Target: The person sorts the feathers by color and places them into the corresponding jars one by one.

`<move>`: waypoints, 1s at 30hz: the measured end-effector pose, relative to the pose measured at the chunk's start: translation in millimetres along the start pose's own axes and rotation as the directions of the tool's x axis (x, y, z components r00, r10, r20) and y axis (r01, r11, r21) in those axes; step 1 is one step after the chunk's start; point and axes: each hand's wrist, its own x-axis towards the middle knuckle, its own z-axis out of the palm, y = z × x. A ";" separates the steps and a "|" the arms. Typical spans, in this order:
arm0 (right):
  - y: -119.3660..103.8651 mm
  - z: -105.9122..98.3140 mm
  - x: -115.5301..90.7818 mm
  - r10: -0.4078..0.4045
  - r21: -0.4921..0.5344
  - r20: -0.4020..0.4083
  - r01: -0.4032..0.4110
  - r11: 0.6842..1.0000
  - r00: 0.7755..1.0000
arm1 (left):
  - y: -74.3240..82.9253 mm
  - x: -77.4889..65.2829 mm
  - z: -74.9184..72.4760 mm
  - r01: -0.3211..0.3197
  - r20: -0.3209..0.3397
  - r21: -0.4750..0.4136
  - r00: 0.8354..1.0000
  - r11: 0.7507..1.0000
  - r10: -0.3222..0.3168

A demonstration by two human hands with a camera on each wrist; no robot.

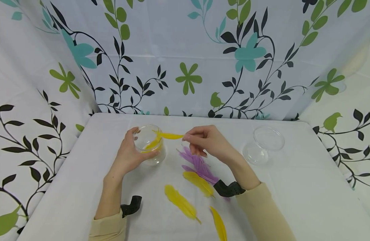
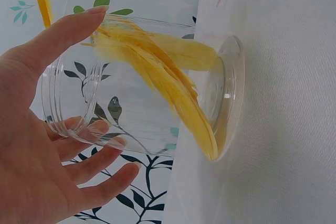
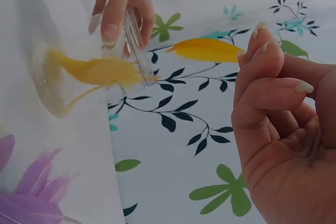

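A clear jar (image 1: 155, 157) stands upright on the white table, with several yellow feathers (image 2: 173, 87) inside it. My left hand (image 1: 129, 155) grips the jar near its rim, thumb on one side and fingers on the other. Just to the right, my right hand (image 1: 213, 142) pinches a yellow feather (image 1: 172, 136) by its end between thumb and fingertips. That feather lies level, its other end at the jar's mouth. Below the right hand is a bunch of purple feathers (image 1: 200, 164), partly hidden by the hand. In the right wrist view the pinched feather (image 3: 207, 50) points at the jar's opening.
Loose yellow feathers lie in front: one by the purple bunch (image 1: 198, 183), one near the middle (image 1: 181, 202), one at the front edge (image 1: 219, 224). At the right stands a clear container (image 1: 255, 154) with a clear round lid (image 1: 269, 138) against it. A patterned curtain (image 1: 161, 50) hangs behind.
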 end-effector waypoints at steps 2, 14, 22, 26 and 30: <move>1.1 3.0 4.3 -0.007 0.006 0.014 0.007 1.000 1.000 | 0.1 0.4 0.0 -0.002 -0.001 0.000 1.000 1.000 0.002; 9.6 23.6 30.3 0.032 0.002 0.078 -0.032 0.999 0.996 | 0.2 -0.3 0.2 0.007 -0.002 -0.007 1.000 1.000 -0.007; 21.1 40.3 44.9 0.095 0.014 0.061 -0.095 0.995 0.994 | 1.1 -1.4 0.6 0.006 -0.006 -0.008 1.000 1.000 -0.006; 26.8 48.5 51.7 0.100 0.008 0.064 -0.100 0.995 0.993 | 1.0 -1.0 1.2 -0.005 -0.010 -0.011 1.000 1.000 0.005; 32.4 55.6 57.0 0.094 0.007 0.064 -0.094 0.996 0.994 | 0.3 -0.9 1.6 -0.008 -0.010 -0.017 1.000 1.000 0.008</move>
